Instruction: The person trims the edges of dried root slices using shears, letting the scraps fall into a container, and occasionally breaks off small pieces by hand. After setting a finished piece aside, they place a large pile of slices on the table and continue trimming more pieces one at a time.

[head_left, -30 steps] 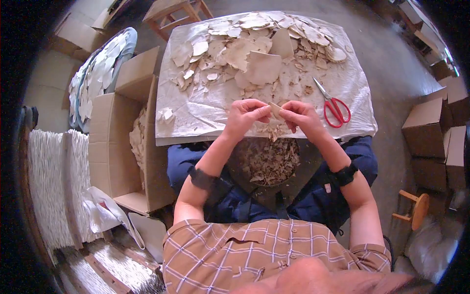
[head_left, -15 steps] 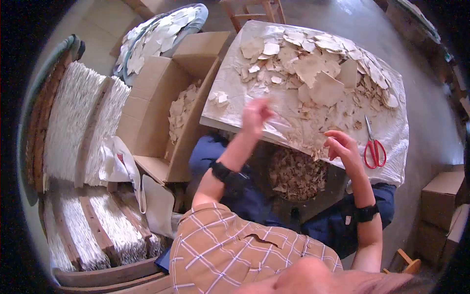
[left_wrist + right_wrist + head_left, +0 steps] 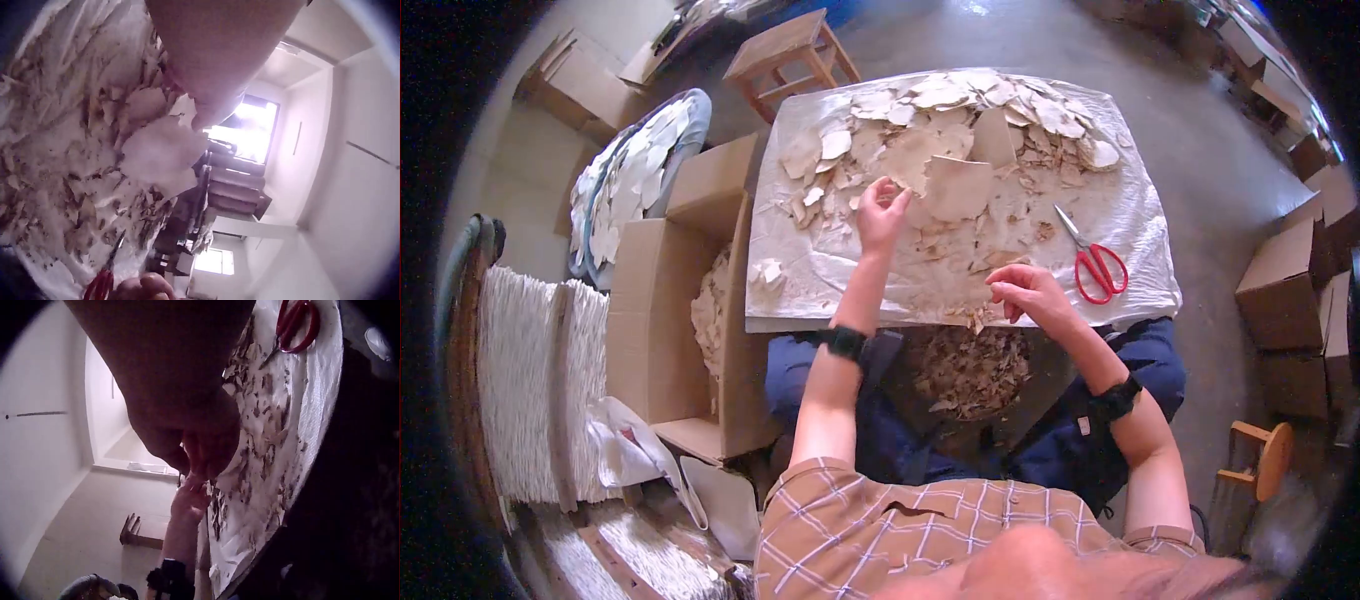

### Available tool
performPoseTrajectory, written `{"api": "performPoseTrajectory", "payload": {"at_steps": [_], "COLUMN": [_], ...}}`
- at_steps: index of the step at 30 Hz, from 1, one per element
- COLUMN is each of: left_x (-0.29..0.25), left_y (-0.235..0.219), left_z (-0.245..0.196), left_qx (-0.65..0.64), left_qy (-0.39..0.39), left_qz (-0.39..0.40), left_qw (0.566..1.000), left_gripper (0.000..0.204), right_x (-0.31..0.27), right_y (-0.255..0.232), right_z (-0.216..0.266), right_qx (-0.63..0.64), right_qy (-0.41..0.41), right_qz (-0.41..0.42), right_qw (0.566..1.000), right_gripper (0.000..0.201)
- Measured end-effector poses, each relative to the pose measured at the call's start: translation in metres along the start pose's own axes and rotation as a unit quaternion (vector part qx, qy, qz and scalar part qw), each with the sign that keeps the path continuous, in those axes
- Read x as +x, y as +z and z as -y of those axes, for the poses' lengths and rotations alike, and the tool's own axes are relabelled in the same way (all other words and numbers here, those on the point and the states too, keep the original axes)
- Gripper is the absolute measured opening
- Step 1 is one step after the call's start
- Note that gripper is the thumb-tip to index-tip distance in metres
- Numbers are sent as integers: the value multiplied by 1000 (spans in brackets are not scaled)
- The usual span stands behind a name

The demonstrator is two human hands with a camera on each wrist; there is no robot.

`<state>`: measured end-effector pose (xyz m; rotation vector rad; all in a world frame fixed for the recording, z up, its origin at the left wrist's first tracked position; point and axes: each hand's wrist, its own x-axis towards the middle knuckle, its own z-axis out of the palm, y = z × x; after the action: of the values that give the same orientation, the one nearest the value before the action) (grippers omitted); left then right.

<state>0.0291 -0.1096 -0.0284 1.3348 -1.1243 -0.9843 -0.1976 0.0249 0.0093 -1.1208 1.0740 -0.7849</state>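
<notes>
In the head view, my left hand (image 3: 883, 212) reaches over the table among thin, flat, pale pieces. Its thumb and fingers lie apart near the edge of a broad cream piece (image 3: 910, 152). A squarish piece (image 3: 958, 190) is just right of that hand. My right hand (image 3: 1030, 293) hovers over the table's front edge with loosely bent fingers. Small scraps (image 3: 975, 318) lie at the edge beneath it. Red-handled scissors (image 3: 1100, 272) rest to its right. The left wrist view shows a pale piece (image 3: 162, 150) close by the left fingertips.
The table (image 3: 810, 285) has a white plastic cover and a heap of broken pieces at its back. A scrap-filled container (image 3: 972, 375) stands between the knees. An open cardboard box (image 3: 635, 340) is at the left, stools (image 3: 780, 50) behind and at the right.
The hands were together at a small piece, then parted. My left hand swung left, then forward to the pieces. My right hand stays near the front edge. The head view turned left and back.
</notes>
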Motion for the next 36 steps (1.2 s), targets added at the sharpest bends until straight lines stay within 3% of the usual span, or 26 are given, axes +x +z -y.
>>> {"api": "performPoseTrajectory", "payload": {"at_steps": [1, 2, 4, 6, 7, 9, 10, 11, 12, 13, 15, 18, 19, 21, 22, 23, 24, 26, 30, 32, 34, 36], "left_x": [9, 17, 22, 19, 8, -18, -30, -43, -55, -68, -89, -103, -108, -119, -122, -116, -113, -104, -86, -82, -85, -88], "left_y": [12, 23, 36, 40, 42, 42, 41, 39, 37, 33, 24, 15, 13, 12, 10, 10, 9, 8, -3, -11, -11, -8], "left_z": [10, 20, 23, 20, 9, -16, -32, -49, -62, -72, -84, -87, -88, -93, -93, -90, -83, -64, -62, -69, -75, -73], "left_qx": [137, 270, 218, 178, 179, 189, 189, 206, 217, 215, 238, 297, 298, 127, 36, -85, -87, -197, -161, -150, -64, -80], "left_qy": [88, 174, 148, 54, 54, 162, 163, 325, 479, 480, 545, 549, 549, 368, 264, 157, 154, -72, -34, -58, -51, -58], "left_qz": [-23, -46, -8, 63, 72, 76, 83, 75, 63, 66, 138, 162, 160, 121, 97, 116, 112, 208, 230, 257, 275, 271], "left_qw": [986, 946, 965, 981, 980, 965, 965, 920, 849, 848, 792, 764, 764, 913, 959, 977, 978, 955, 959, 953, 958, 957], "left_gripper": [43, 49, 47, 32, 32, 16, 16, 14, 14, 14, 19, 21, 21, 37, 46, 43, 43, 28, 13, 11, 10, 10], "right_x": [-1, -3, -5, -4, -2, 1, 2, 3, 3, 4, 5, 8, 7, 4, 5, 8, 10, 7, 5, 3, 5, 9], "right_y": [-2, -5, -8, -10, -11, -14, -16, -16, -16, -15, -9, -6, -6, -5, -6, -7, -7, -1, -1, -6, -14, -15], "right_z": [1, 1, 8, 9, 9, 15, 18, 21, 24, 22, 21, 13, 15, 20, 16, 10, 6, 7, 20, 32, 35, 29], "right_qx": [5, 11, 3, -2, 52, 168, 171, 246, 319, 355, 344, 367, 351, 345, 344, 325, 306, 262, 213, 158, 70, 35], "right_qy": [-3, -6, -10, -12, 10, 62, 62, 76, 89, 65, 22, -37, -61, -94, -92, -90, -87, -78, -67, -75, -131, -132], "right_qz": [-8, -16, -33, -53, -74, -106, -112, -115, -116, -109, -98, -68, -91, -109, -109, -104, -98, -66, -40, -90, -70, -80], "right_qw": [1000, 1000, 999, 999, 996, 978, 977, 959, 936, 926, 934, 927, 930, 928, 928, 936, 943, 960, 974, 980, 986, 987], "right_gripper": [23, 23, 23, 24, 27, 36, 36, 37, 39, 39, 36, 27, 25, 22, 22, 25, 27, 29, 35, 31, 27, 25]}}
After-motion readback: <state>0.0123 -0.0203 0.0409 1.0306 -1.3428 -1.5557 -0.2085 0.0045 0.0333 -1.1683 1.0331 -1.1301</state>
